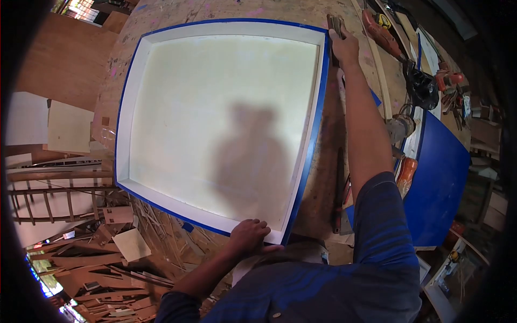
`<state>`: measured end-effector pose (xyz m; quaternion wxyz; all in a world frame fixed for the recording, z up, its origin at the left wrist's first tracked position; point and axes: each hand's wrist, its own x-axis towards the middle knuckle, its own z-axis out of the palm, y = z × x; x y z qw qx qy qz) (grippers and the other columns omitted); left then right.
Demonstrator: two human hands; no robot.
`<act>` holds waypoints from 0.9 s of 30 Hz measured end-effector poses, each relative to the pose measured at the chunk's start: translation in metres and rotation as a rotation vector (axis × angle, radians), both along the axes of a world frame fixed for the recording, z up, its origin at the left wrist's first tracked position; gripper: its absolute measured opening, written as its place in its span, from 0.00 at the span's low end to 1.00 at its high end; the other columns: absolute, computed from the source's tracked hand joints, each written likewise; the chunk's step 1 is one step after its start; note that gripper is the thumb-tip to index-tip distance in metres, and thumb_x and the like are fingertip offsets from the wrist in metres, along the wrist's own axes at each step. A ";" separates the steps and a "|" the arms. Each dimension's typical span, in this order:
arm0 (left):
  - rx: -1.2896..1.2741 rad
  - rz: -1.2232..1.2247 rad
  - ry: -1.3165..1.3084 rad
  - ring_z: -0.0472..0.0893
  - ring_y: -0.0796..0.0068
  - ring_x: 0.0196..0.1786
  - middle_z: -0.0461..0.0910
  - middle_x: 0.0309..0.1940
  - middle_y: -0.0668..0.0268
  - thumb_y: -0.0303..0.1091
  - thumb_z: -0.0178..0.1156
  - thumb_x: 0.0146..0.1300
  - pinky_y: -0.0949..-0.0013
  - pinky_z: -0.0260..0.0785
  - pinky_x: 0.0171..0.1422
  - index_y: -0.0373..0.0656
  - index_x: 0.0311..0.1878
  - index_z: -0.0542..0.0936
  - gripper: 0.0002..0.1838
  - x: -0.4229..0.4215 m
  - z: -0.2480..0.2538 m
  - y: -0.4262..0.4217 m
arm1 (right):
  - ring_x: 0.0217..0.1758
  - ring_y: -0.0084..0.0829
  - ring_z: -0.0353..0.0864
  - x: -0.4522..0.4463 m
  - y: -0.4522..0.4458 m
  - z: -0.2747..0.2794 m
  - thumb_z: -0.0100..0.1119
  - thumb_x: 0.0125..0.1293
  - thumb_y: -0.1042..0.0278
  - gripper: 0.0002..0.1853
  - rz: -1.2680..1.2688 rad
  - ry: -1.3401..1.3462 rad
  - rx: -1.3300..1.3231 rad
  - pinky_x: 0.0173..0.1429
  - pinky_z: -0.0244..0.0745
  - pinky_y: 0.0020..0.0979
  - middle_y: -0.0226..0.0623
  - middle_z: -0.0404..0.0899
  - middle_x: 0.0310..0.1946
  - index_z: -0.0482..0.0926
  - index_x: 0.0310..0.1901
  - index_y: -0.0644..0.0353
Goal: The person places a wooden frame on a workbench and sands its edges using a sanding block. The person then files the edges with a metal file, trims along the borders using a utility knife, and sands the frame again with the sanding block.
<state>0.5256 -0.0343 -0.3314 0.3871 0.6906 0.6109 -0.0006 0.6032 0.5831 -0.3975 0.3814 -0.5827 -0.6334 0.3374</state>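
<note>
The left hand (250,237) grips the near wall of a shallow white box (135,107) (its rim edged in blue), fingers curled over. The box lies on the table (177,12), a blue panel (439,177) to its right. Farther off, the right hand (346,47) clasps a dark block (334,25) at the far right corner.

before me, the paint-flecked wooden bench (172,11) carries a shallow blue-edged white tray (210,91), a thin wood strip (378,62) and a red tool (378,31).
</note>
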 end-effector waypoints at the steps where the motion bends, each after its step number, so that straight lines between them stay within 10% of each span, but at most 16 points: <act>1: -0.008 0.004 -0.001 0.90 0.52 0.49 0.88 0.40 0.55 0.82 0.65 0.67 0.52 0.81 0.60 0.39 0.34 0.89 0.45 0.000 0.002 0.001 | 0.67 0.46 0.91 0.001 -0.008 -0.002 0.75 0.75 0.51 0.36 0.011 0.002 0.020 0.72 0.81 0.39 0.61 0.91 0.63 0.81 0.79 0.59; 6: -0.026 0.021 0.010 0.90 0.51 0.51 0.89 0.41 0.54 0.80 0.65 0.67 0.50 0.81 0.60 0.38 0.34 0.90 0.44 0.003 0.012 0.006 | 0.67 0.57 0.91 0.026 -0.103 0.003 0.73 0.75 0.52 0.36 0.037 0.002 0.108 0.74 0.81 0.43 0.64 0.90 0.61 0.79 0.80 0.59; 18: 0.080 -0.007 0.011 0.91 0.42 0.45 0.88 0.35 0.48 0.63 0.59 0.78 0.43 0.82 0.56 0.39 0.32 0.90 0.34 0.005 -0.013 -0.012 | 0.81 0.38 0.81 0.091 -0.393 0.010 0.67 0.83 0.66 0.37 0.145 0.203 0.007 0.83 0.71 0.35 0.58 0.82 0.77 0.67 0.88 0.61; 27: 0.269 0.060 -0.002 0.90 0.41 0.44 0.89 0.35 0.48 0.48 0.57 0.75 0.42 0.82 0.58 0.40 0.33 0.91 0.23 0.008 -0.027 -0.027 | 0.82 0.42 0.79 0.143 -0.632 0.027 0.66 0.82 0.69 0.36 0.081 0.212 -0.151 0.84 0.70 0.39 0.58 0.80 0.79 0.67 0.88 0.62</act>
